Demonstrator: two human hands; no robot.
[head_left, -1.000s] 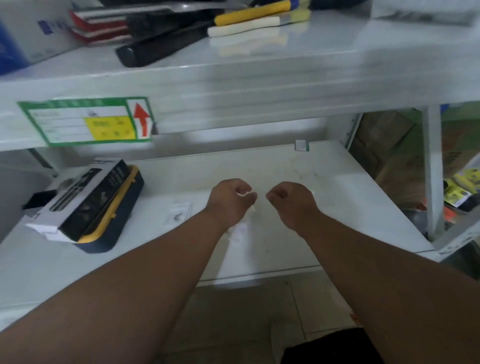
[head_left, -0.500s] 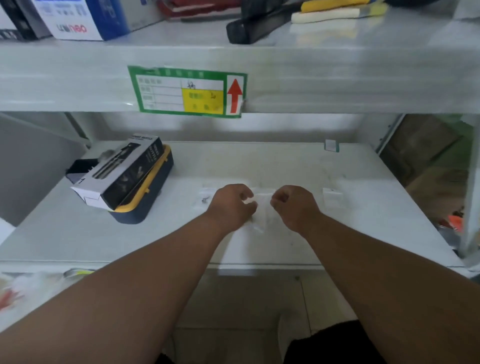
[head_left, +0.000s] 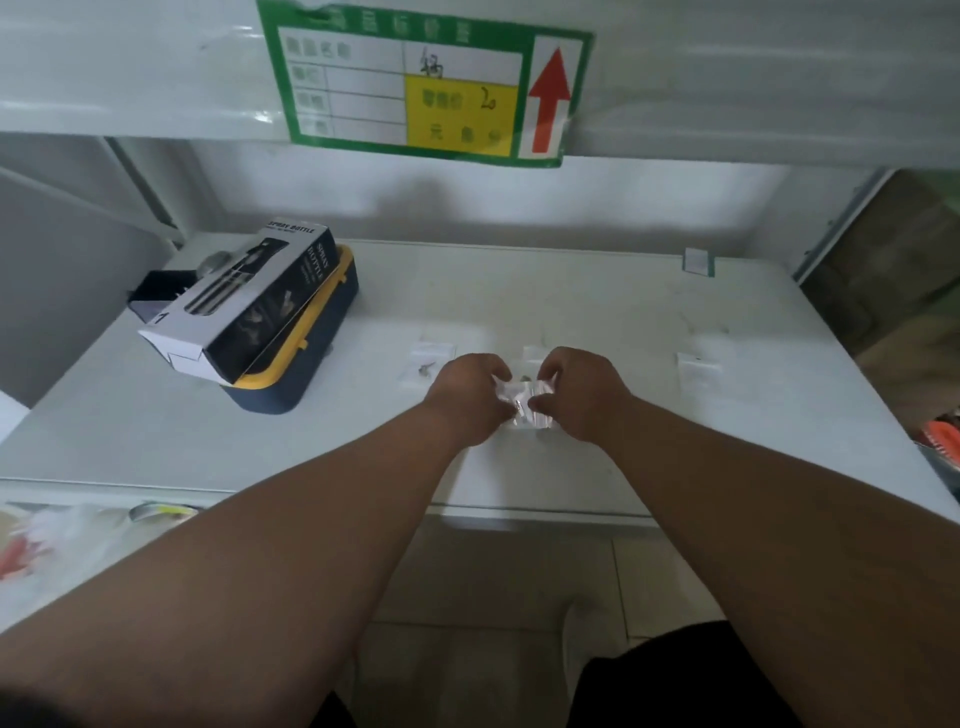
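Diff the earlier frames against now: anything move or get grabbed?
The left hand and right hand stay close together over the shelf, both pinching one small clear bag; it now shows spread between them, where the fists hid most of it before. The box on its case and the loose bags lie unchanged.

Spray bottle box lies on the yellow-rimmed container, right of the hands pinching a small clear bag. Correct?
No: the head view shows the spray bottle box on the yellow-rimmed container left of the left hand and right hand, not right.
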